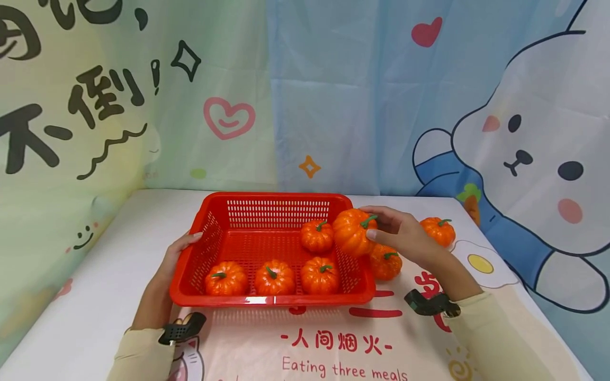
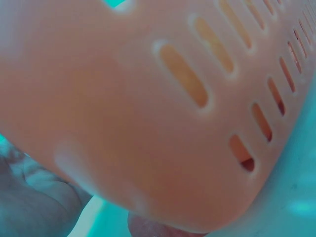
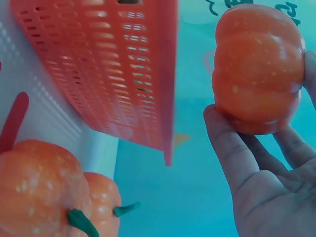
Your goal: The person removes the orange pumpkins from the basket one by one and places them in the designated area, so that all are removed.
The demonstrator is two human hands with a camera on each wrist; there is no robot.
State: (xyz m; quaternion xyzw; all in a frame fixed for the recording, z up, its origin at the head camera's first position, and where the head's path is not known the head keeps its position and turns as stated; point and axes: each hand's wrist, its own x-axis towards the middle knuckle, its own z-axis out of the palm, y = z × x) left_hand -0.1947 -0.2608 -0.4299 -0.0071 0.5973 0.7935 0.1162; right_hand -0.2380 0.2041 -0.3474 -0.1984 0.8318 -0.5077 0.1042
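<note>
A red plastic basket [image 1: 248, 301] with slotted walls stands tilted toward me in the head view. My left hand [image 1: 173, 259] grips its left rim, thumb over the edge; in the left wrist view the basket's wall [image 2: 113, 123] hides much of that hand [image 2: 39, 197]. My right hand [image 1: 397, 233] holds a small orange toy pumpkin [image 1: 352, 233] with a green stem, which overlaps the basket's right rim. The right wrist view shows this pumpkin [image 3: 259, 69] between thumb and fingers, beside the basket wall [image 3: 108, 74]. Several similar pumpkins [image 1: 275, 278] lie inside the basket, mostly along its near side.
Outside the basket, one pumpkin [image 1: 385, 263] sits close to its right wall and another [image 1: 437, 231] farther right. A printed mat [image 1: 343, 360] covers part of the white table [image 1: 71, 328]. A cartoon curtain [image 1: 324, 106] hangs behind.
</note>
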